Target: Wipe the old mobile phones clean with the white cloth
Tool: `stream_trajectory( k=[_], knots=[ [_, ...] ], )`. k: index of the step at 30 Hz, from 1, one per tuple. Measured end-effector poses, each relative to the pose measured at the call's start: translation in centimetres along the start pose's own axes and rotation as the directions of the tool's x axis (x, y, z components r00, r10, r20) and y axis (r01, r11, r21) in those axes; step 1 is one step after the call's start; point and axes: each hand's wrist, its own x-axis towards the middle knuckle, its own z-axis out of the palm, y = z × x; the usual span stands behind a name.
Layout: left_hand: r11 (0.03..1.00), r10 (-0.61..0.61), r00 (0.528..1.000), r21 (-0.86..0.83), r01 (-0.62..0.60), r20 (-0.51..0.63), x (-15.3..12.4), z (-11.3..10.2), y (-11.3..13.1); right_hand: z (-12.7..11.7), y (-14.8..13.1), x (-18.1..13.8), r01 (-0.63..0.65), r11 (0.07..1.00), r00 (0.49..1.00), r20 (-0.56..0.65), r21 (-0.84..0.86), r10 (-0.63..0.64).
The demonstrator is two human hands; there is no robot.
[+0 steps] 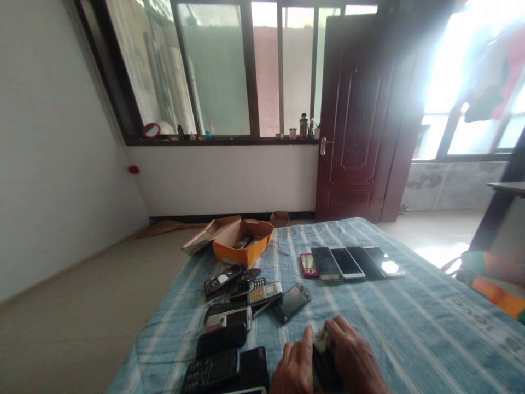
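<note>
My left hand (293, 364) is closed around the side of a dark phone (324, 369), which my fingers and the lower picture edge partly hide. My right hand (355, 353) pinches a crumpled whitish cloth or tissue (322, 340) against the top end of this phone. Just beyond my hands lies a grey touchscreen phone (293, 302). Left of it, several old keypad phones form a loose heap, among them a silver-and-blue one (264, 294) and a white one (229, 319). Nearer me is a black keypad phone (211, 373).
An open orange box (241, 254) with a phone inside stands at the bed's far edge. To its right, a pink phone (309, 265) lies beside a row of several smartphones (346, 264). Everything rests on a blue striped sheet (410, 323). Behind are a door (356, 120) and windows.
</note>
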Motion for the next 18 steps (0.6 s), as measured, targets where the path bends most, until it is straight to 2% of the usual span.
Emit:
stream_trajectory(
  k=[3, 7, 10, 15, 18],
  knots=[
    [1.0, -0.002, 0.999, 0.0, 0.002, 0.035, 0.0, 0.1, -0.2, -0.1, 0.2, 0.1, 0.007, 1.0, 1.0, 0.028, -0.015, -0.007],
    [1.0, -0.025, 0.996, 0.001, 0.025, 0.09, -0.2, 0.2, -0.3, 0.4, -0.8, 0.1, 0.131, 0.991, 0.987, 0.096, 0.009, -0.131],
    [0.999, -0.037, 0.995, 0.001, 0.037, 0.088, -0.3, 0.1, -0.3, 0.6, -1.5, 0.1, 0.184, 0.983, 0.973, 0.141, 0.006, -0.183],
    [1.0, -0.029, 0.998, -0.006, 0.029, 0.059, -0.3, 0.1, -0.3, 0.4, -1.3, 0.5, 0.151, 0.983, 0.976, 0.174, -0.106, -0.132],
    [0.995, -0.102, 0.993, 0.004, 0.102, 0.056, -0.4, 0.5, 0.1, 0.1, -0.5, 0.5, 0.106, 0.974, 0.983, 0.17, -0.201, -0.072]
  ],
)
